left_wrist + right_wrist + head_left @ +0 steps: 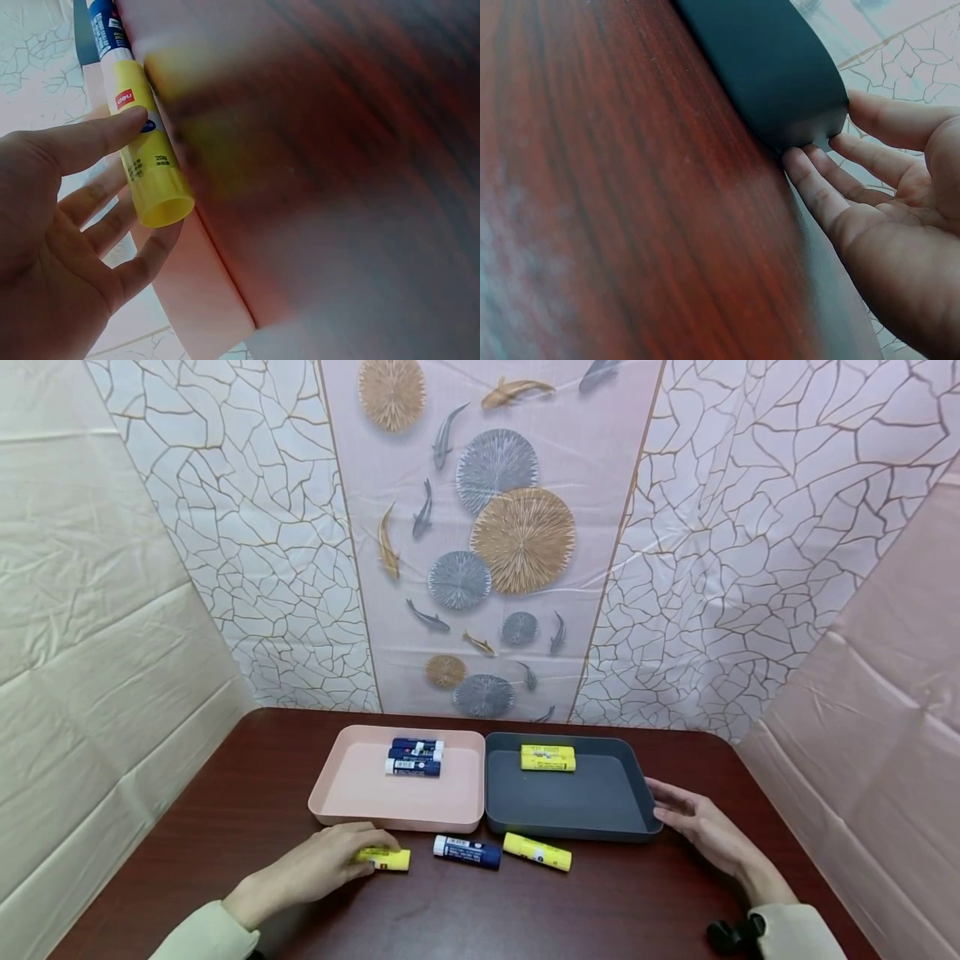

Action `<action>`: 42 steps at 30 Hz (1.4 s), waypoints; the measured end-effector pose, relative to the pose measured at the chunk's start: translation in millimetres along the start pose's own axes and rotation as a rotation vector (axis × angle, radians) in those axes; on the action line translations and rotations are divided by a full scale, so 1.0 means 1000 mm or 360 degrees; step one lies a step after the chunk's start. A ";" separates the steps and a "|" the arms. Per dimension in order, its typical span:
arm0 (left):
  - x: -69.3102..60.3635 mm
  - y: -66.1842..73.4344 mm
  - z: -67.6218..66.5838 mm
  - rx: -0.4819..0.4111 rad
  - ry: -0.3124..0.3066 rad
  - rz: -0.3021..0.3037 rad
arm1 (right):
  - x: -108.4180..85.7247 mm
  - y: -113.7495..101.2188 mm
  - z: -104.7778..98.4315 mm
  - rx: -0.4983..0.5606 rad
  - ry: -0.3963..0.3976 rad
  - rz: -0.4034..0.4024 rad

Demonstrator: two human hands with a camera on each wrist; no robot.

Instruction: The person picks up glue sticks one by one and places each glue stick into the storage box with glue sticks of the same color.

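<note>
Head view: at the frame's lower left-centre, the left hand (pixel 327 862) grips a yellow cylindrical glue stick (pixel 394 859); lower right, the loosely extended right hand (pixel 708 831) touches a dark-grey rectangular tray (pixel 592 802).

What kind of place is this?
Maybe a little indoor work booth: wrinkly sheets make walls on three sides of a dark table, where glue sticks lie in and beside a pink tray and a gray tray.

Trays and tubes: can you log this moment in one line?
left hand: pinches yellow tube; right hand: touches gray tray; pink tray: blue tubes; gray tray: yellow tubes
</note>
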State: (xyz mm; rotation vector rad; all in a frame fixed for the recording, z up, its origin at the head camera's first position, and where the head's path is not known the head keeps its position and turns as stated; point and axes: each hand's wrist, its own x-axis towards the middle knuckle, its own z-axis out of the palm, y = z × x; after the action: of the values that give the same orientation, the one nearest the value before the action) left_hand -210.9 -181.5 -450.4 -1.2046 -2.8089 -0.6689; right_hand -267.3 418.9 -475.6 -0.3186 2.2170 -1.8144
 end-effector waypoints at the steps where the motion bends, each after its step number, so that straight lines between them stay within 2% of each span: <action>1: 0.000 0.000 -0.001 -0.0004 -0.0004 -0.0002 | 0.000 0.000 0.000 -0.0002 -0.0002 -0.0002; 5: 0.003 0.003 -0.003 -0.0032 -0.0006 -0.0006 | 0.000 -0.001 0.000 0.0005 -0.0009 -0.0010; 12: 0.011 0.007 -0.006 -0.0104 0.0067 0.0029 | -0.001 -0.002 0.000 -0.0002 -0.0014 -0.0014; 16: 0.019 0.010 -0.006 -0.0165 0.0048 -0.0013 | 0.000 -0.003 0.001 0.0002 -0.0016 0.0000; 26: 0.053 0.027 -0.008 -0.0270 -0.0044 -0.0033 | -0.001 -0.003 0.001 0.0004 -0.0019 -0.0012; 36: 0.081 0.044 -0.002 -0.0309 -0.0038 0.0007 | -0.001 -0.002 0.000 -0.0002 -0.0018 -0.0002; 42: 0.099 0.054 -0.003 -0.0325 -0.0040 0.0063 | 0.000 -0.002 0.000 -0.0002 -0.0020 0.0009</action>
State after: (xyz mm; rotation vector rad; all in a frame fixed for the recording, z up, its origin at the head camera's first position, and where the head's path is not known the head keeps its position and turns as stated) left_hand -243.2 -81.1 -410.1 -1.3020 -2.7842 -0.9646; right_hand -266.7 418.1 -473.3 -0.3229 2.2086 -1.8032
